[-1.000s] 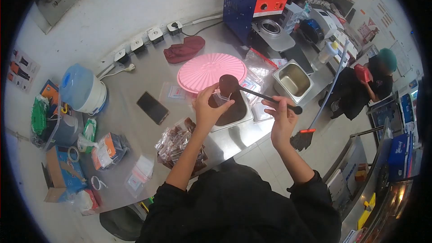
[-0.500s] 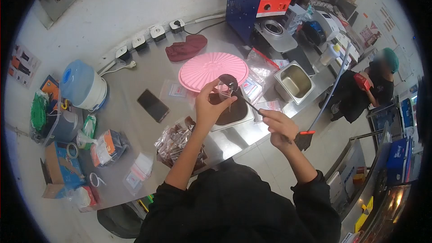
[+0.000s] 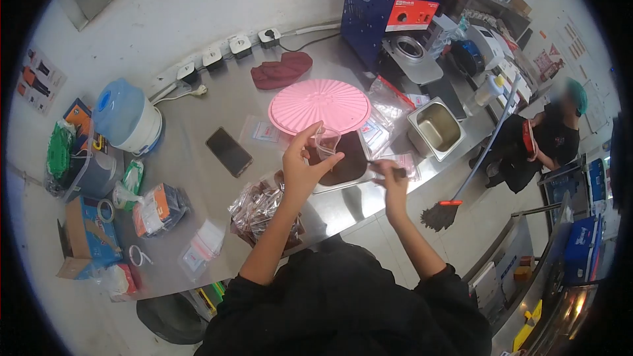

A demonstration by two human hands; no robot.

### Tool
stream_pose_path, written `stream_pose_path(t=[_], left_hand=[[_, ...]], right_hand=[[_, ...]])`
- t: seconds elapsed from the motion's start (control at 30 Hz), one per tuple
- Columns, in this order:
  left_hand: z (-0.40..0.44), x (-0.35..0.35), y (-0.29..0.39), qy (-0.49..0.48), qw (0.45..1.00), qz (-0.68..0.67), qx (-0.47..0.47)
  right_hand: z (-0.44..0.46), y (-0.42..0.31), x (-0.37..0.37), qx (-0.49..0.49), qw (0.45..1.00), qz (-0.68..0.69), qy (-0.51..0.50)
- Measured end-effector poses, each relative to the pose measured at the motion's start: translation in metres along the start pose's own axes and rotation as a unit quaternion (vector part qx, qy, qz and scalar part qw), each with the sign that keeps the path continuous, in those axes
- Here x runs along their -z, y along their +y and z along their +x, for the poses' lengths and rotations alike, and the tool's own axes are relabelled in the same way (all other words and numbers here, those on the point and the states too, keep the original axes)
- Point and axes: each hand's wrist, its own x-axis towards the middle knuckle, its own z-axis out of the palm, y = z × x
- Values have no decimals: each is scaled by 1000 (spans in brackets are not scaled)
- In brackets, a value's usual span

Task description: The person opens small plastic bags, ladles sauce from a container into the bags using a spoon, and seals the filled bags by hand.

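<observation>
My left hand (image 3: 304,166) is pinched round a small clear plastic bag (image 3: 327,141), its mouth spread open between thumb and fingers. The bag hangs above a steel food pan (image 3: 361,180) of dark brown contents (image 3: 348,166). On the pan's right, my right hand (image 3: 393,184) is closed round the dark handle of a ladle (image 3: 399,173). The ladle's bowl is low in the pan and cannot be made out against the brown. Just behind stands a round pink fluted lid (image 3: 320,102).
Shiny filled sachets (image 3: 257,209) lie in a heap left of the pan. A phone (image 3: 229,151) and flat printed bags (image 3: 264,130) rest on the steel table (image 3: 191,188). Another steel pan (image 3: 435,128) stands right, near a broom (image 3: 443,213). A person (image 3: 534,135) stands beyond.
My right hand has lowered the ladle from above the bag down into the pan. My left hand still holds the bag in nearly the same place. The camera view has shifted slightly.
</observation>
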Motion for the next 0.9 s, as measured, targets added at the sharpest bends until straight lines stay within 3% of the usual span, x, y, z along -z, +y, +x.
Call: stream_pose_path(t=[0.07, 0.13, 0.2, 0.3, 0.4, 0.43, 0.47, 0.53, 0.57, 0.8, 0.9], left_hand=[[-4, 2, 10, 7, 1000, 19, -8], [-9, 4, 23, 5, 1000, 26, -12], [-15, 3, 33, 1, 999, 31, -13], [-25, -2, 49, -10, 997, 74, -35], [-31, -3, 61, 25, 998, -3, -50], [-33, 3, 61, 33, 996, -85, 3], [-34, 9, 60, 41, 984, -166, 57], [-36, 23, 54, 32, 984, -163, 61], [-37, 29, 52, 19, 985, -161, 63], [-52, 49, 52, 66, 963, -237, 110], [-59, 59, 50, 92, 963, -242, 79]], right_hand=[[5, 17, -6, 73, 985, -88, -127], [-4, -12, -24, 97, 978, -138, -119], [-10, -48, -46, 329, 883, -325, -82], [-22, -65, -74, 273, 930, -236, -63], [-21, -72, -82, 295, 944, -135, -61], [-20, -71, -82, 238, 963, -93, -86], [-20, -76, -80, 237, 963, -92, -90], [-22, -94, -73, 213, 941, -134, -228], [-22, -97, -73, 232, 930, -137, -248], [-35, -101, -81, 147, 932, -138, -302], [-39, -104, -95, 156, 919, -132, -336]])
